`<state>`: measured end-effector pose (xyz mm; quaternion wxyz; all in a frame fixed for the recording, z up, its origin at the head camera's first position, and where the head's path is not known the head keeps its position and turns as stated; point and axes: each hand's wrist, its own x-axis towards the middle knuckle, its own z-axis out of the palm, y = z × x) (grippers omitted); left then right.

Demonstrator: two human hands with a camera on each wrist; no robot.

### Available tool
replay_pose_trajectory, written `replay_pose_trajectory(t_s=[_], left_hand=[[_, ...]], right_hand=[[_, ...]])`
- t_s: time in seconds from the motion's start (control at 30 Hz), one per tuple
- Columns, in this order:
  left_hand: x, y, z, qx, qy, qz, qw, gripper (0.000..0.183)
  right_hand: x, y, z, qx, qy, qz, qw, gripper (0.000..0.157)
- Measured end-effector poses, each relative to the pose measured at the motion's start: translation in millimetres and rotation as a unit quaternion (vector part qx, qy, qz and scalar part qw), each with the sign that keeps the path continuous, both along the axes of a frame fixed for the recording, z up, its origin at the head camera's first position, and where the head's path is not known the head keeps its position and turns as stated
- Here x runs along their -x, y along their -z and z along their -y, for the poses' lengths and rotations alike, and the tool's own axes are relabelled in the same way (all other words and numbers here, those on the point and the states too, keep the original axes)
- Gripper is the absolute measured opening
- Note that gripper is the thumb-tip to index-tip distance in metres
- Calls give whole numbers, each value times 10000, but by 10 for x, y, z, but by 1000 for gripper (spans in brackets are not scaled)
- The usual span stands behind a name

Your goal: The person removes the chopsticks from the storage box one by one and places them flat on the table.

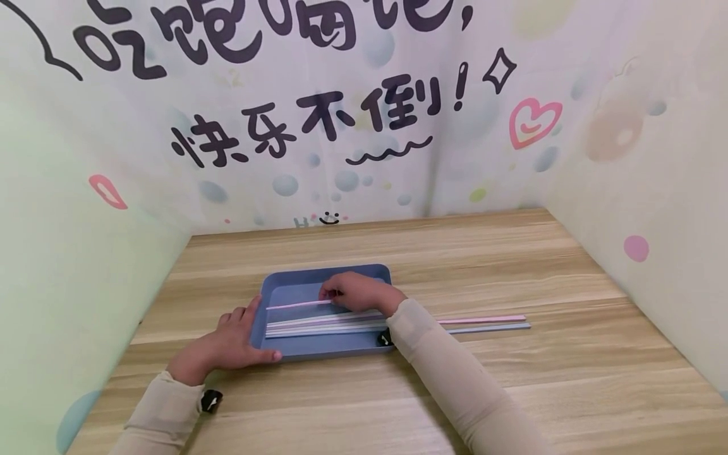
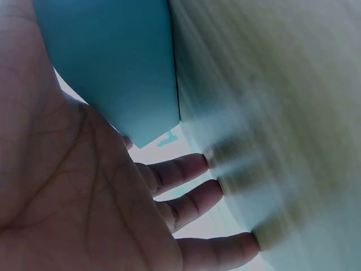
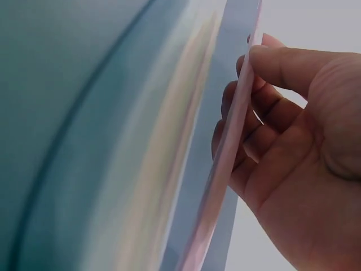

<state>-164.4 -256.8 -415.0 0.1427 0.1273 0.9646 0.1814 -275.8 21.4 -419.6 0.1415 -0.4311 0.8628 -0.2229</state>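
Observation:
A blue tray [image 1: 327, 276] lies on the wooden table with several long pale strips [image 1: 318, 326] in it, side by side. Their pink and blue ends stick out past its right rim. My right hand [image 1: 364, 292] is above the tray and pinches a thin pink strip [image 3: 225, 152] between thumb and fingers; its left part also shows in the head view. At the tray's left end, my left hand [image 1: 230, 341] rests with spread fingers, the thumb along the front rim. In the left wrist view, several fingertips [image 2: 211, 189] touch the table beside the tray wall.
The wooden table [image 1: 569, 379] extends to the right of the tray and in front of it. Printed cloth walls [image 1: 284, 208] with black lettering stand at the back and both sides. Each sleeve carries a small black device [image 1: 212, 401] near the wrist.

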Motion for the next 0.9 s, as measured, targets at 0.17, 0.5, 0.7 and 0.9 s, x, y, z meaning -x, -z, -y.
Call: replay_pose_trajectory(t_s=[0.17, 0.5, 0.7, 0.9], left_hand=[[-6, 19, -10, 23, -14, 21, 10000, 128], [6, -12, -12, 76, 2, 41, 10000, 128], [8, 3, -4, 76, 0, 5, 10000, 128], [-3, 5, -1, 39, 41, -40, 10000, 127]], right_hand=[[-36, -53, -14, -7, -13, -86, 10000, 24], [-103, -280, -94, 82, -94, -215, 9997, 26], [-117, -378, -128, 192, -233, -350, 9989, 25], [-136, -476, -193, 174, -118, -315, 9993, 24]])
